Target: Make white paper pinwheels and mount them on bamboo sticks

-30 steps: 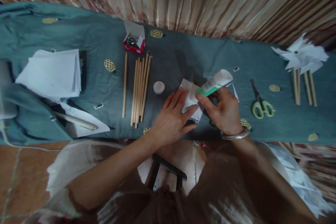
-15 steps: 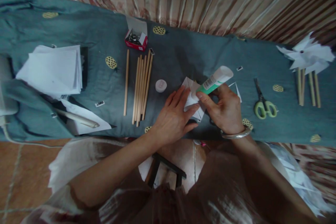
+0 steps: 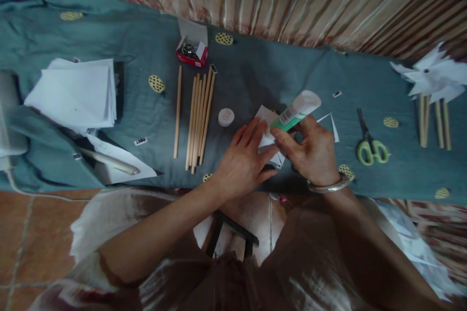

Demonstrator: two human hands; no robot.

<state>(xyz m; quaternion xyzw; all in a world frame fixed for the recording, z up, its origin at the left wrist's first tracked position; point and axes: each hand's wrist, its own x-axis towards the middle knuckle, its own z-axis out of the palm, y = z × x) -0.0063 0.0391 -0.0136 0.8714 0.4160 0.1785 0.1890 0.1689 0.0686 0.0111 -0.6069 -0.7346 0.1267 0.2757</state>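
A piece of white paper (image 3: 267,115) with cut slits lies on the green cloth in front of me. My left hand (image 3: 245,156) rests on its left side, fingers spread and pressing it down. My right hand (image 3: 311,152), with a silver bangle at the wrist, is wrapped round a white and green glue stick (image 3: 296,109). The stick leans to the right, its lower end at the middle of the paper; the exact contact is hidden by my thumb. A round white cap (image 3: 226,117) lies left of the paper.
Several wooden sticks (image 3: 200,119) lie left of the cap, below a red box (image 3: 192,53) of metal pins. Green-handled scissors (image 3: 371,150) and paper pinwheels (image 3: 432,72) on sticks are at right. A paper stack (image 3: 75,95) sits at left; paper scraps (image 3: 334,128) lie beside my right hand.
The camera view has shifted slightly, so the table things appear a little further right. The glue stick has moved slightly left over the paper; my left hand still holds the paper down.
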